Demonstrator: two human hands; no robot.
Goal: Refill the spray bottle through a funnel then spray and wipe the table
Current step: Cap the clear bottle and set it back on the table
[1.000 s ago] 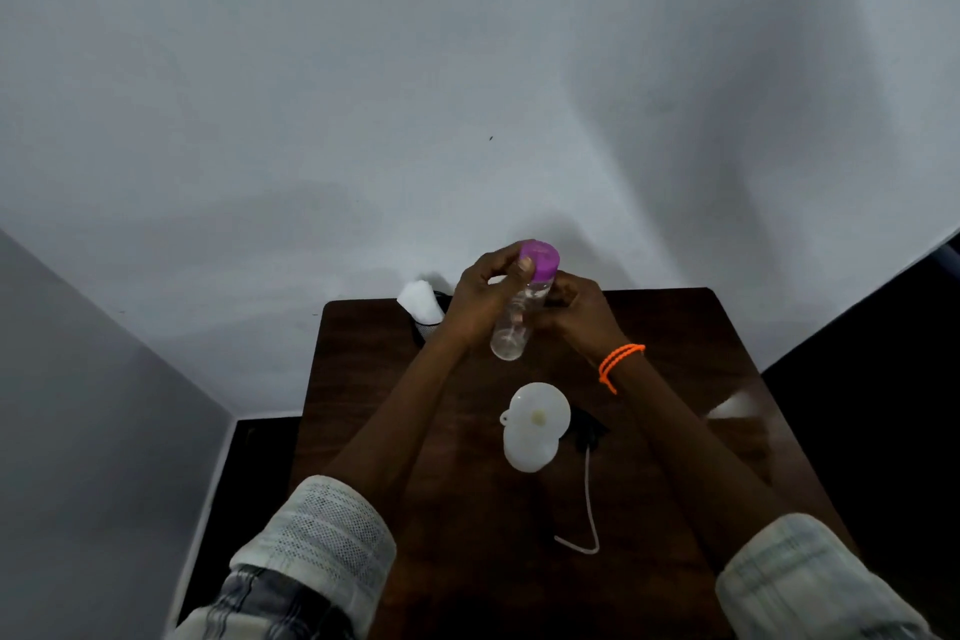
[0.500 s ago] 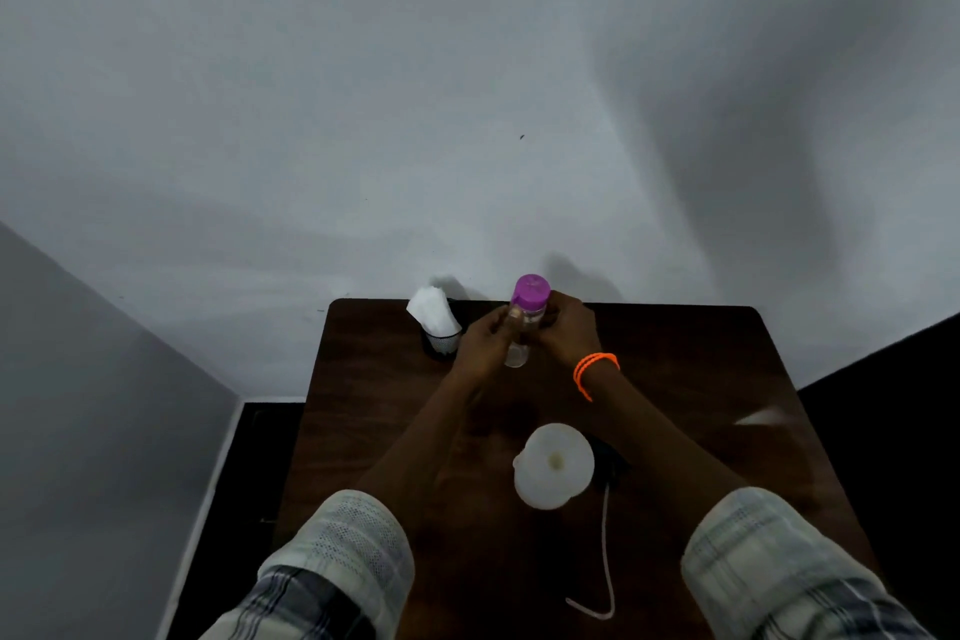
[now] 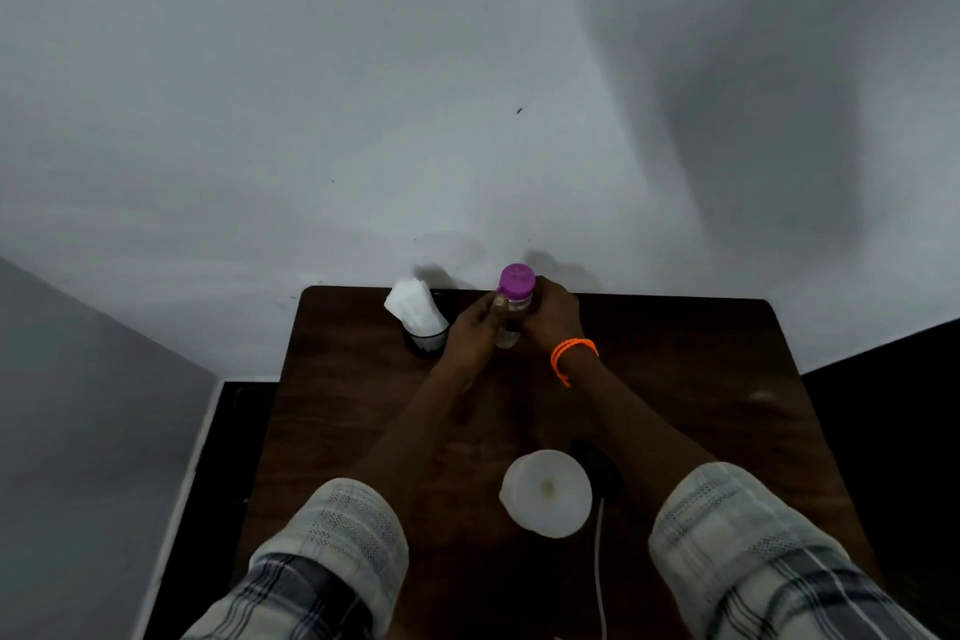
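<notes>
Two plaid sleeves (image 3: 332,541) fill the near edge of the view, forearms reaching out over a dark wooden bench (image 3: 701,379). Between the arms, close to the person, stands a white funnel (image 3: 546,491), its wide mouth facing up, seated on something hidden beneath it. Just beside it on the right lies a dark object (image 3: 597,463), too dim to identify, and a thin white cord (image 3: 599,566) trails from there toward the near edge. Farther out, both hands meet around a clear bottle with a purple cap (image 3: 515,288), which stands upright with its base on or just above the bench near the far edge. On its left side the left hand (image 3: 475,330) has its grip closed on the body, thumb up near the cap; the right hand (image 3: 553,314), an orange band (image 3: 571,353) on its wrist, wraps the other side. To the left of the bottle, a black mesh cup (image 3: 426,340) holds white tissue (image 3: 413,304). Behind the bench rises a plain grey wall (image 3: 467,68).
</notes>
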